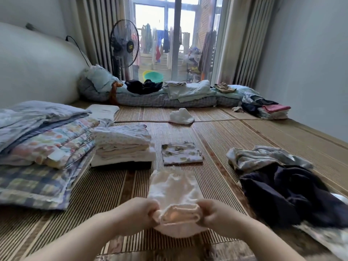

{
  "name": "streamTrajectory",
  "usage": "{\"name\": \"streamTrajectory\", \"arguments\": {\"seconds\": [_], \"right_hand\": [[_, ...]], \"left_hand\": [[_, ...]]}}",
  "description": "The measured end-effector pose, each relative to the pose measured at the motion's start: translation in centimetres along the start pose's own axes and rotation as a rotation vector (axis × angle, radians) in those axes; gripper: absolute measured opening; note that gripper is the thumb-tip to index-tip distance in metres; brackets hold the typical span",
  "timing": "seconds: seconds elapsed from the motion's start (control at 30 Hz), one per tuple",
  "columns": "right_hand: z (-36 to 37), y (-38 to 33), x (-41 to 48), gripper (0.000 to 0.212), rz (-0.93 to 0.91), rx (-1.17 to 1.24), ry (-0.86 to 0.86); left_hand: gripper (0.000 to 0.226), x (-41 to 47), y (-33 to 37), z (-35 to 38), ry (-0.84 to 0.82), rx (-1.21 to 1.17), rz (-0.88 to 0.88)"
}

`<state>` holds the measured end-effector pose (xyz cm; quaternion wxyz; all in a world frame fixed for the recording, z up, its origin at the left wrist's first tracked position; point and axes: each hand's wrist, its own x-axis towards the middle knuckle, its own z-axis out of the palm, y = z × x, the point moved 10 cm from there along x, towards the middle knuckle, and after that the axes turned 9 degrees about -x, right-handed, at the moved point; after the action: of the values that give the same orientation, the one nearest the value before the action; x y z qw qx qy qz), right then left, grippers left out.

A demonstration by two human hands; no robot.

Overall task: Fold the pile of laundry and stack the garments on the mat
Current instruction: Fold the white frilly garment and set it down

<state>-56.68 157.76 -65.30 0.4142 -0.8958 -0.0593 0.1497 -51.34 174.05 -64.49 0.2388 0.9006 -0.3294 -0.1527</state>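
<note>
A: Where does the pale garment (174, 187) lie?
B: Flat on the mat (216, 132), straight ahead of the person. The left hand (139, 213) and right hand (216, 215) each pinch a corner of its near hem, lifted and doubled — likely to carry that edge over for a fold.
A: And around it?
B: 1 folded patterned cloth (181, 153) just beyond, a stack of folded whites (122, 144) to its left — probably where it goes. The unfolded pile (282, 185) sits at right, within reach.
</note>
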Motion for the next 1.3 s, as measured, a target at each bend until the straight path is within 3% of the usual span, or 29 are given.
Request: {"name": "streamTrajectory", "arguments": {"seconds": [0.13,0.23,0.3,0.37,0.43,0.53,0.57,0.67,0.73,0.8,0.87,0.93,1.0,1.07,1.17,1.3], "right_hand": [[2.0,0.5,0.1,0.023,0.033,0.064,-0.116],[1.6,-0.7,0.2,0.023,-0.007,0.141,-0.126],[0.9,-1.3,0.4,0.034,-0.036,0.193,-0.108],[0.0,-2.0,0.6,0.035,-0.072,0.303,-0.109],[-0.9,-2.9,0.7,0.029,-0.129,0.427,-0.119],[-2.4,-2.6,2.4,0.031,-0.131,0.562,-0.061],[-2.8,-1.8,3.5,0.038,-0.101,0.597,-0.01],[-4.4,0.4,6.4,0.046,0.034,0.641,0.209],[-4.6,1.4,7.7,0.056,0.103,0.56,0.292],[-4.8,2.6,8.4,0.07,0.192,0.278,0.34],[-4.6,3.5,8.8,0.074,0.237,0.142,0.342],[-4.2,3.9,9.0,0.06,0.232,0.103,0.319],[-4.2,4.3,9.2,0.037,0.237,-0.039,0.338],[-4.4,4.5,9.0,0.027,0.253,-0.194,0.377],[-4.6,4.6,8.6,0.037,0.319,-0.319,0.456],[-4.4,6.2,8.0,0.062,0.569,-0.296,0.445]], "left_hand": [[0.033,-0.6,-0.9,1.1,-0.015,-0.112,0.066],[0.096,-0.2,-0.7,1.4,-0.084,-0.05,0.15],[0.116,0.3,-0.3,1.8,-0.146,0.024,0.195],[0.109,0.8,0.4,2.6,-0.212,0.067,0.237],[0.079,1.2,0.5,3.2,-0.22,0.054,0.21],[0.018,1.9,-1.0,2.9,-0.123,-0.256,0.056],[0.013,2.0,-1.8,2.6,-0.077,-0.406,0.003],[0.035,2.5,-4.0,1.1,0.124,-0.877,-0.113],[0.032,2.7,-5.6,-0.1,0.298,-0.934,-0.192],[0.026,2.9,-6.8,-0.4,0.398,-0.928,-0.241],[0.059,3.5,-6.7,0.5,0.326,-0.988,-0.212],[0.072,3.9,-5.9,1.2,0.246,-0.948,-0.179],[0.063,4.2,-5.9,1.1,0.266,-0.759,-0.186],[0.058,4.6,-5.8,0.6,0.33,-0.531,-0.212],[0.066,4.8,-6.0,0.9,0.332,-0.406,-0.339],[0.082,5.3,-7.5,0.7,0.318,-0.424,-0.516]]}}
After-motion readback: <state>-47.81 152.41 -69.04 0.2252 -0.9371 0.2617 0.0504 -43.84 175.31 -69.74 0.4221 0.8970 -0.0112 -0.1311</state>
